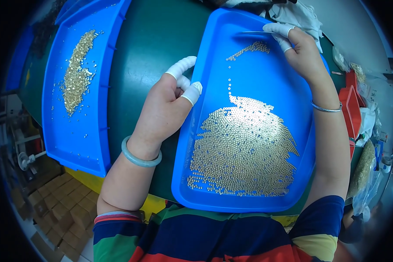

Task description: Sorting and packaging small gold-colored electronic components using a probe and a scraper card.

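A blue tray (266, 198) lies in front of me, slightly tilted toward the right. Small gold-coloured ring-like metal pieces (244, 153) form a thick single layer over its near half. A smaller cluster of the same pieces (257, 46) sits near the far end, with a few in a line between. Finger cots cover the fingertips of both hands. My right hand (294, 43) pinches a thin, flat, dark strip over the far end of the tray; its exact kind is unclear. At the tray's left rim, my left hand (168, 96) has thumb and index finger apart, holding nothing.
A second blue tray (56, 131) with a heap of gold-coloured pieces (77, 76) stands at left on the green table (153, 39). Red bins (349, 109) and a clear bag of pieces (364, 168) are at right. White cloth (297, 15) lies behind; stacked brown boxes (70, 205) lower left.
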`<state>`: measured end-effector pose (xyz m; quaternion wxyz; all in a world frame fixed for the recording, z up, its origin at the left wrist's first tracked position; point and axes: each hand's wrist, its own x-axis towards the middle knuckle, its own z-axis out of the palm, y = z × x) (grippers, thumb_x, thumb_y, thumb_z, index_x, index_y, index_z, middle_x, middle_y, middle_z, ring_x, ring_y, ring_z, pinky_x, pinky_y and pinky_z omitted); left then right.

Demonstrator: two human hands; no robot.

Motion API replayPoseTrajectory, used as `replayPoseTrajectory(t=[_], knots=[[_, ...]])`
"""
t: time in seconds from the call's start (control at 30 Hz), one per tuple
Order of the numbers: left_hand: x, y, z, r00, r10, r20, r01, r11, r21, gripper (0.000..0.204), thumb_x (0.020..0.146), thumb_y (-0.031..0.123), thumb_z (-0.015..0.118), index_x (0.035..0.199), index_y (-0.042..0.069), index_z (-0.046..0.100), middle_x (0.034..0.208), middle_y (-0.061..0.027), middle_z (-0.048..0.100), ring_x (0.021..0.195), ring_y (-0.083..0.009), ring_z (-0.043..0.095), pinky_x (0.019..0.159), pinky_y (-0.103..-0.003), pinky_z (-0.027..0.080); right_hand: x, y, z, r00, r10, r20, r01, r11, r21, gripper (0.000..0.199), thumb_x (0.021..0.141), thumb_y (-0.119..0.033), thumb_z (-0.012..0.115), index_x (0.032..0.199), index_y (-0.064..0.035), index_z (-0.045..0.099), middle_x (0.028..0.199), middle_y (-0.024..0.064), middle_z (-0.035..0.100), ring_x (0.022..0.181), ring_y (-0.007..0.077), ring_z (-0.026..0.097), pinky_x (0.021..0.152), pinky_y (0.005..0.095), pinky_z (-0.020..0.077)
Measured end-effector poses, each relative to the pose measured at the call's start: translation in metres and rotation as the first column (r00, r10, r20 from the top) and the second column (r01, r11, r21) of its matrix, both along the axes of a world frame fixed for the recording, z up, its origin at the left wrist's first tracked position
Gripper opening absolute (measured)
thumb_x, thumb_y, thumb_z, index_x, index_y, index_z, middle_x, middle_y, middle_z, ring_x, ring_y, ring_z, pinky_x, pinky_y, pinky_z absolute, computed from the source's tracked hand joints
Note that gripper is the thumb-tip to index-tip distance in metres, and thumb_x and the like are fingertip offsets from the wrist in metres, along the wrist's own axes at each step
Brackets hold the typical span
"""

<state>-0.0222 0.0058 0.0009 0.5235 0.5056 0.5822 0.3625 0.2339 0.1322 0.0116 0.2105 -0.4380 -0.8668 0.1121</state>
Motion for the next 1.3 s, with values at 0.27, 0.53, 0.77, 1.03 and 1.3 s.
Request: replayPoseTrajectory(t=[0.27, 0.53, 0.77, 1.03, 1.3], knots=[[0.003, 0.001, -0.005, 0.998, 0.031, 0.053, -0.034, 0.998, 0.058, 0.045, 0.084, 0.006, 0.056, 0.125, -0.004, 0.041, 0.072, -0.0002, 0.051, 0.063, -0.0048, 0.048, 0.056, -0.020, 0.042, 0.011, -0.011, -0.003, 0.966, -0.176, 0.189, 0.161, 0.982, 0.096, 0.030, 0.076, 0.000, 0.055, 0.105, -0.0088, 0.061, 0.087, 0.0143, 0.062, 0.074, 0.0269, 0.060, 0.067, 0.0316, 0.0472], [0.004, 0.001, -0.006, 0.999, 0.028, 0.041, -0.031, 0.998, 0.063, 0.045, 0.084, 0.006, 0.055, 0.126, -0.004, 0.040, 0.072, 0.0003, 0.051, 0.063, -0.0046, 0.048, 0.057, -0.019, 0.042, 0.005, -0.028, -0.005, 0.996, -0.033, 0.086, 0.027, 0.997, 0.073, 0.042, 0.076, 0.008, 0.052, 0.109, -0.0148, 0.060, 0.090, 0.0121, 0.062, 0.078, 0.0256, 0.060, 0.072, 0.0316, 0.0476], [0.003, 0.001, -0.008, 0.997, 0.032, 0.074, -0.038, 0.996, 0.084, 0.045, 0.084, 0.007, 0.056, 0.126, -0.003, 0.040, 0.072, 0.0006, 0.050, 0.065, -0.0046, 0.048, 0.058, -0.019, 0.042, 0.001, -0.032, 0.001, 0.989, 0.141, 0.053, -0.142, 0.990, 0.011, 0.046, 0.071, 0.015, 0.048, 0.106, -0.0120, 0.061, 0.090, 0.0105, 0.061, 0.081, 0.0249, 0.059, 0.074, 0.0309, 0.0474], [0.003, 0.002, -0.007, 1.000, 0.014, 0.017, -0.014, 0.999, 0.050, 0.044, 0.086, 0.005, 0.052, 0.128, -0.001, 0.040, 0.077, 0.0004, 0.055, 0.075, -0.0078, 0.055, 0.072, -0.020, 0.044, 0.006, -0.037, 0.004, 0.967, 0.246, 0.070, -0.242, 0.969, -0.051, 0.045, 0.067, 0.016, 0.049, 0.102, -0.0097, 0.063, 0.087, 0.0100, 0.061, 0.081, 0.0243, 0.060, 0.073, 0.0301, 0.0485], [0.005, 0.003, -0.010, 1.000, 0.012, 0.009, -0.012, 0.999, 0.035, 0.044, 0.086, 0.006, 0.052, 0.128, -0.001, 0.040, 0.081, -0.0017, 0.058, 0.079, -0.0091, 0.056, 0.075, -0.021, 0.045, 0.014, -0.051, 0.007, 0.957, 0.284, 0.056, -0.276, 0.953, -0.122, 0.042, 0.068, 0.015, 0.050, 0.100, -0.0078, 0.063, 0.086, 0.0107, 0.061, 0.080, 0.0246, 0.060, 0.071, 0.0303, 0.0487]])
